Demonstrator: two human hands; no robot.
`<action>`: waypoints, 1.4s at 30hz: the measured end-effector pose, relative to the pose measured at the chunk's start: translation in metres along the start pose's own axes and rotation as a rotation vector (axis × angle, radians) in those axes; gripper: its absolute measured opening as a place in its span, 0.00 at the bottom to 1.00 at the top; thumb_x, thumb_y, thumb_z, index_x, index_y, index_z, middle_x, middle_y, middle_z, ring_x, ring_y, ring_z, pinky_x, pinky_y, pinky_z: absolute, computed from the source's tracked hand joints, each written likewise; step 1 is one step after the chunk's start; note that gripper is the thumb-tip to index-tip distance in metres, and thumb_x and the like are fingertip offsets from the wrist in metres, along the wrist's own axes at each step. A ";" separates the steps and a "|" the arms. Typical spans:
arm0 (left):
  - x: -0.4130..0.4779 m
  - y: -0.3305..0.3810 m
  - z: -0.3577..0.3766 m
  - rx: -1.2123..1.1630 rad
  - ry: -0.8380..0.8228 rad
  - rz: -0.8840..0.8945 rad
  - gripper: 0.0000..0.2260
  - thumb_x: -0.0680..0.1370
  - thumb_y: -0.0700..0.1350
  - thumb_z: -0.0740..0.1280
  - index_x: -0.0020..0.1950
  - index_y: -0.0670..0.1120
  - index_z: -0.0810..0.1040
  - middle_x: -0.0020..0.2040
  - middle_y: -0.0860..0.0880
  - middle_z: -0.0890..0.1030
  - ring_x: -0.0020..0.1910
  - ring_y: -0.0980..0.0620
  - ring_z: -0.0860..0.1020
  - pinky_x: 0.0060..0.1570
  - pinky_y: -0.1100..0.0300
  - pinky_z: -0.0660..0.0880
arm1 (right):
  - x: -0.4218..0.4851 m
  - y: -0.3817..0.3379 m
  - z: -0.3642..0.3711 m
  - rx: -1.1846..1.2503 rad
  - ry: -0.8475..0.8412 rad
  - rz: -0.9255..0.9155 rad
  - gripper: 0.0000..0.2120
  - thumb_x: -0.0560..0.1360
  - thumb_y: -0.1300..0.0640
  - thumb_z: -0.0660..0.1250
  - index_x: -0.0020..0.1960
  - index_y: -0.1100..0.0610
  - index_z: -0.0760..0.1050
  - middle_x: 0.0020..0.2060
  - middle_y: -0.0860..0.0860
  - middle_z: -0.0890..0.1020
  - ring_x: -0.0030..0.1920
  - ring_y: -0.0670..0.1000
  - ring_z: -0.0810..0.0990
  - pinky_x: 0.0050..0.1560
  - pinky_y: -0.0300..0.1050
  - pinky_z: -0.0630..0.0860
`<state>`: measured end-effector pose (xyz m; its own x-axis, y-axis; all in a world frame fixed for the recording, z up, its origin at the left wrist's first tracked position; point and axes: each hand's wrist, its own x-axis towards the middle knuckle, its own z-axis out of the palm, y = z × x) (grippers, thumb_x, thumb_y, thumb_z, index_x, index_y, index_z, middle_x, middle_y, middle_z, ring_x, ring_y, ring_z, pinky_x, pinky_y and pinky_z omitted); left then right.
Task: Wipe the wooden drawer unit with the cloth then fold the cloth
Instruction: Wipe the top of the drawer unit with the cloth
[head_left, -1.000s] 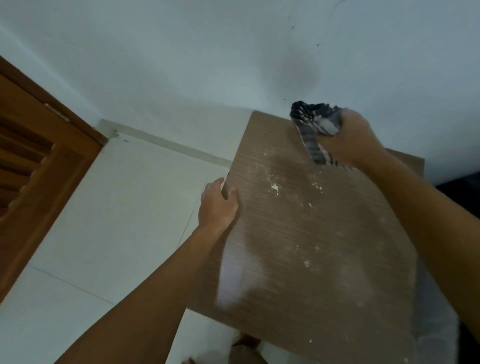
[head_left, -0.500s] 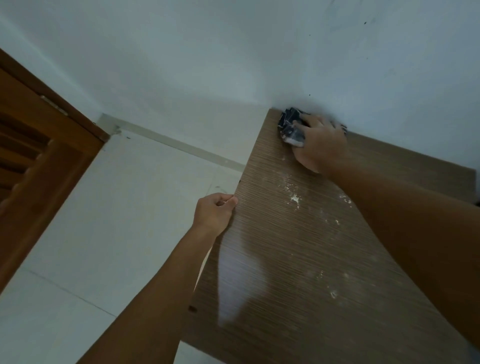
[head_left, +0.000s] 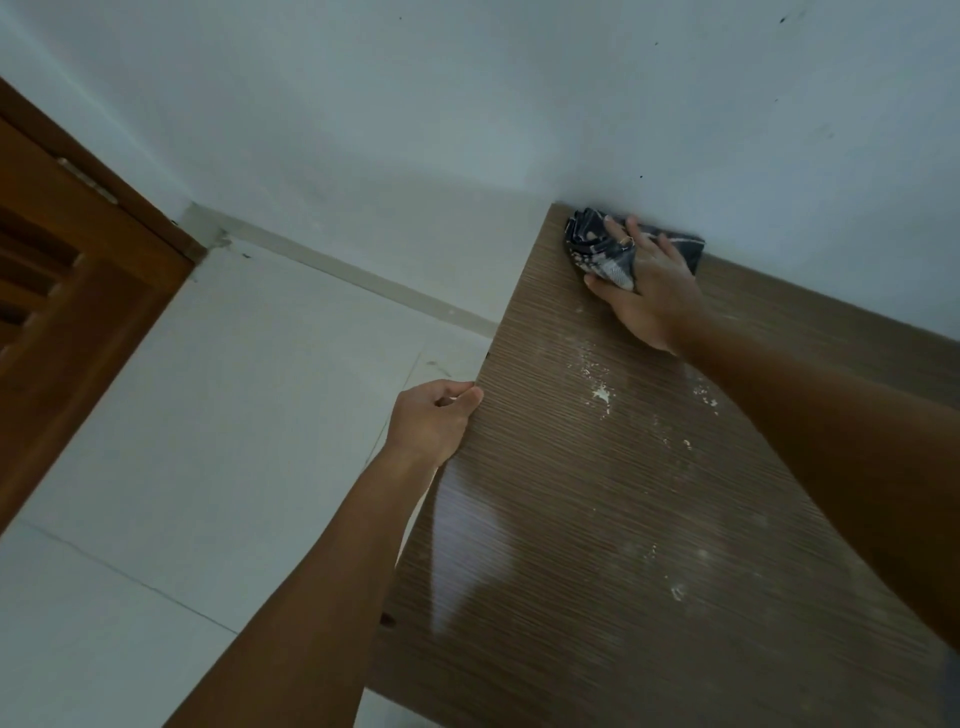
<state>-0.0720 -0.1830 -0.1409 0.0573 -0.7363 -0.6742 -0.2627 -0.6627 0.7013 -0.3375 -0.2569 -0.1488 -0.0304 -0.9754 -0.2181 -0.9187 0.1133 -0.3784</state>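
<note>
The right hand (head_left: 649, 291) is pressing a crumpled dark checked cloth (head_left: 602, 249) flat-palmed, fingers spread, onto the far left corner of the brown wood-grain top of the drawer unit (head_left: 597, 519), where the top's back edge is meeting the pale blue-white wall (head_left: 467, 104). The left hand (head_left: 431, 415) is curling its fingers over the top's left edge, thumb lying on the surface. White dust specks (head_left: 600, 395) are lying scattered across the middle of the top, which is otherwise giving open room toward the near edge. Left of the unit, the white tiled floor (head_left: 208, 415) is lying open as far as the one brown wooden door (head_left: 62, 291).
</note>
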 end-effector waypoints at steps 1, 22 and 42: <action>-0.001 0.000 0.000 0.007 0.004 0.001 0.09 0.78 0.45 0.69 0.56 0.44 0.83 0.50 0.49 0.83 0.47 0.54 0.81 0.48 0.63 0.77 | -0.002 -0.001 0.000 0.003 -0.014 -0.003 0.38 0.75 0.30 0.54 0.79 0.46 0.50 0.79 0.53 0.53 0.77 0.62 0.49 0.76 0.59 0.44; -0.002 0.008 -0.015 -0.055 -0.264 -0.157 0.11 0.79 0.47 0.68 0.59 0.46 0.81 0.52 0.48 0.84 0.51 0.50 0.81 0.51 0.55 0.79 | -0.121 -0.060 0.059 -0.078 -0.067 -0.431 0.29 0.79 0.37 0.50 0.77 0.45 0.55 0.77 0.45 0.56 0.77 0.46 0.50 0.77 0.53 0.44; -0.011 0.013 -0.011 0.159 -0.105 -0.088 0.09 0.77 0.46 0.70 0.54 0.44 0.81 0.54 0.46 0.83 0.52 0.48 0.80 0.55 0.51 0.77 | -0.235 -0.111 -0.002 1.114 -0.143 0.257 0.09 0.74 0.50 0.66 0.53 0.49 0.75 0.44 0.47 0.86 0.45 0.42 0.85 0.41 0.37 0.80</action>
<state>-0.0653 -0.1856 -0.1217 -0.0115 -0.6524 -0.7578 -0.4098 -0.6882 0.5987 -0.2296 -0.0406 -0.0539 -0.0565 -0.8771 -0.4770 -0.0321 0.4791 -0.8772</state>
